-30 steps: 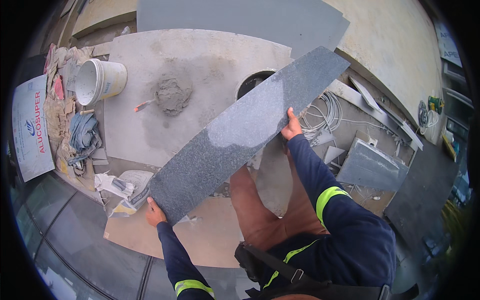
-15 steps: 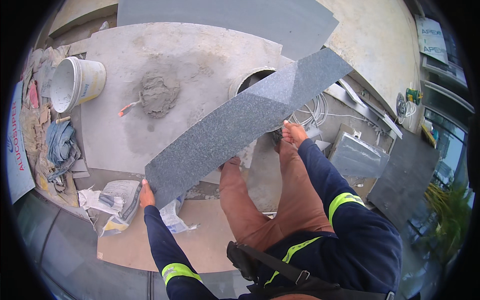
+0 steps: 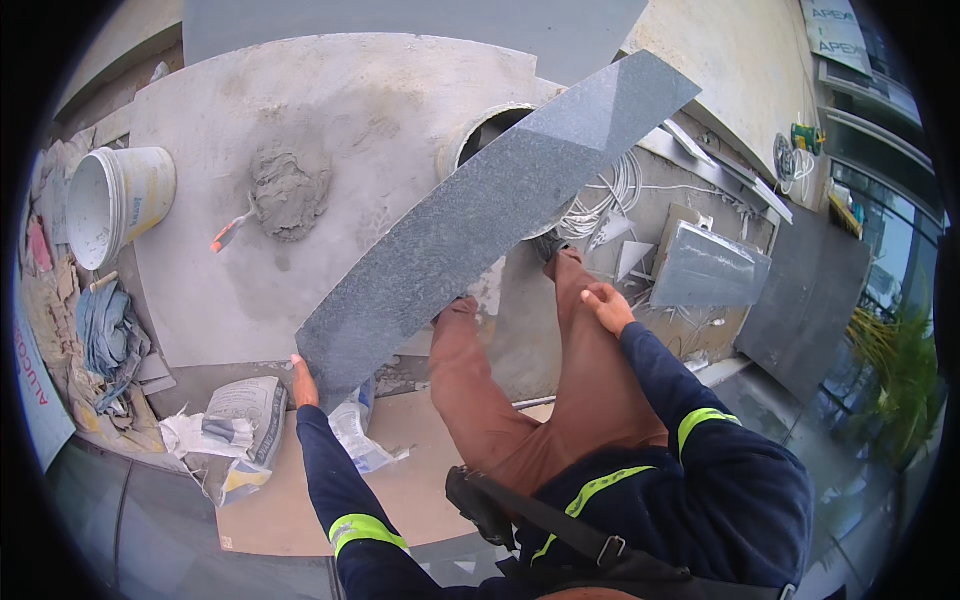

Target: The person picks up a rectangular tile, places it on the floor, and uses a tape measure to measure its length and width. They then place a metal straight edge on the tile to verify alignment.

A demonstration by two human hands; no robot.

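Observation:
My left hand (image 3: 305,380) grips the lower-left end of a long, speckled dark grey stone slab (image 3: 440,240). The slab slants up to the right, its upper part lying over a round bucket (image 3: 455,140), whose interior is partly covered. My right hand (image 3: 606,308) is off the slab, over my right trouser leg, its fingers loosely bent with nothing visible in them. Under the slab's left end is a crumpled white bag (image 3: 355,435); a torn cement bag (image 3: 255,425) lies left of my left hand.
Grey board (image 3: 380,110) bears a mortar heap (image 3: 290,200) and orange-handled trowel (image 3: 225,238). A white bucket (image 3: 145,205) and rag pile (image 3: 110,340) are left; coiled cable (image 3: 600,200), metal offcuts (image 3: 710,265) and a dark sheet (image 3: 805,310) right; pale panels (image 3: 740,90) behind.
My right hand has let go of the slab and moved down toward my leg. My left hand has moved slightly up, still holding the slab. The view has shifted, moving the scene leftward.

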